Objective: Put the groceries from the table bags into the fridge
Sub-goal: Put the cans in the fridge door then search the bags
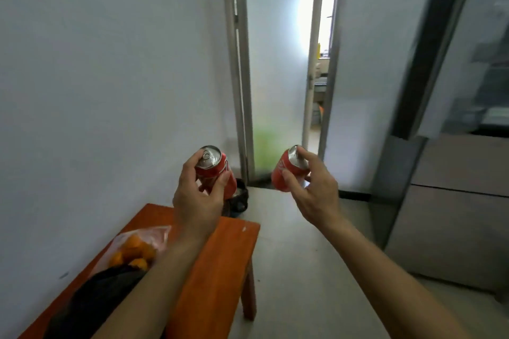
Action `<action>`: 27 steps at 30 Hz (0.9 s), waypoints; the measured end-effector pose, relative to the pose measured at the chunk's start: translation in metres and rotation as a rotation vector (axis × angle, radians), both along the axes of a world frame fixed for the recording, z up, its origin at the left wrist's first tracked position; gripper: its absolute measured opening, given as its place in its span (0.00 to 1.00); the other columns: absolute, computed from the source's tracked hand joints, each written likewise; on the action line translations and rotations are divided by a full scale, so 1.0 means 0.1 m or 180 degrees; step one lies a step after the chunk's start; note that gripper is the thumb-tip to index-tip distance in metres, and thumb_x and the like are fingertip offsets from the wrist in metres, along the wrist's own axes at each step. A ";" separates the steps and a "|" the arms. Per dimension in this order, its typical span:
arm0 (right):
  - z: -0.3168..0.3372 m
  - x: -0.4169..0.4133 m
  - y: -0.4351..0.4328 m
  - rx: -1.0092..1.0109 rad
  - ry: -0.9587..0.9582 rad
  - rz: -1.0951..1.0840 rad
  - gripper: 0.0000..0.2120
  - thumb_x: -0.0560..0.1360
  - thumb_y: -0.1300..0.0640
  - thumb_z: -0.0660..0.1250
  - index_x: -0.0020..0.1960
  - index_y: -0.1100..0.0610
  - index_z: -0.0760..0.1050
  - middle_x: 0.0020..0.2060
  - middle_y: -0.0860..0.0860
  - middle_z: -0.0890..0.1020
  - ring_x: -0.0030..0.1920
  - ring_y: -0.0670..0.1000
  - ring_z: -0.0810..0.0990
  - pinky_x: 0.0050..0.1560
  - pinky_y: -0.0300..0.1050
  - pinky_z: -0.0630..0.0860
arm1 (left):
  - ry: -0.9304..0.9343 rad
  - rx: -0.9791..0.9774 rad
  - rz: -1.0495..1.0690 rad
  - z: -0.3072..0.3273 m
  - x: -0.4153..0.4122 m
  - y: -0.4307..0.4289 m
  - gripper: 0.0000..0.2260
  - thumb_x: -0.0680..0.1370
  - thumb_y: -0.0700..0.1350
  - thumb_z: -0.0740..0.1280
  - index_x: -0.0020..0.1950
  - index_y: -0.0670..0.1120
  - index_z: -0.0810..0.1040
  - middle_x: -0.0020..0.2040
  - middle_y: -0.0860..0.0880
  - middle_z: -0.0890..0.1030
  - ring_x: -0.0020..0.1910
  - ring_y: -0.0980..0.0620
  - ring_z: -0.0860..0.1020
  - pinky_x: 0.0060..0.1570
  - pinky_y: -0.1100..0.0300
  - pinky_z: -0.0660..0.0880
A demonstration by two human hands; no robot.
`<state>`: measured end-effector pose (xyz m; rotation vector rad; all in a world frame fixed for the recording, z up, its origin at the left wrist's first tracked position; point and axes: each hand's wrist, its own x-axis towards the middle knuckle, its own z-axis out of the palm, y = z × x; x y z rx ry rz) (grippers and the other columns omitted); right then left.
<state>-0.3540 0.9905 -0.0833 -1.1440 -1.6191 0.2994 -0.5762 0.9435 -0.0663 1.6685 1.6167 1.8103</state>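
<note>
Red cans (213, 170) — both hands' fingers (293, 186).

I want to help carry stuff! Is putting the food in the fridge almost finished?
Not yet. Nothing shows as put away, since the fridge inside is blurry. In hand: the left hand holds one red can and the right hand holds another red can, both lifted in the air. Left: a clear bag of oranges and a dark bag on the orange table.

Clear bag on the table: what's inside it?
The clear bag holds oranges, several visible through the plastic. Its near end is covered by a black bag and the left forearm, so the full count and anything else inside can't be seen.
</note>
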 end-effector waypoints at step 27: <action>0.25 5.40 0.20 0.0162 -0.0395 -0.2292 0.25 0.78 0.47 0.69 0.73 0.49 0.68 0.62 0.47 0.77 0.53 0.45 0.76 0.47 0.24 0.64 | 0.0181 0.0082 -0.1961 0.12 5.56 1.58 0.31 0.72 0.49 0.77 0.72 0.54 0.68 0.65 0.54 0.76 0.60 0.53 0.76 0.56 0.54 0.80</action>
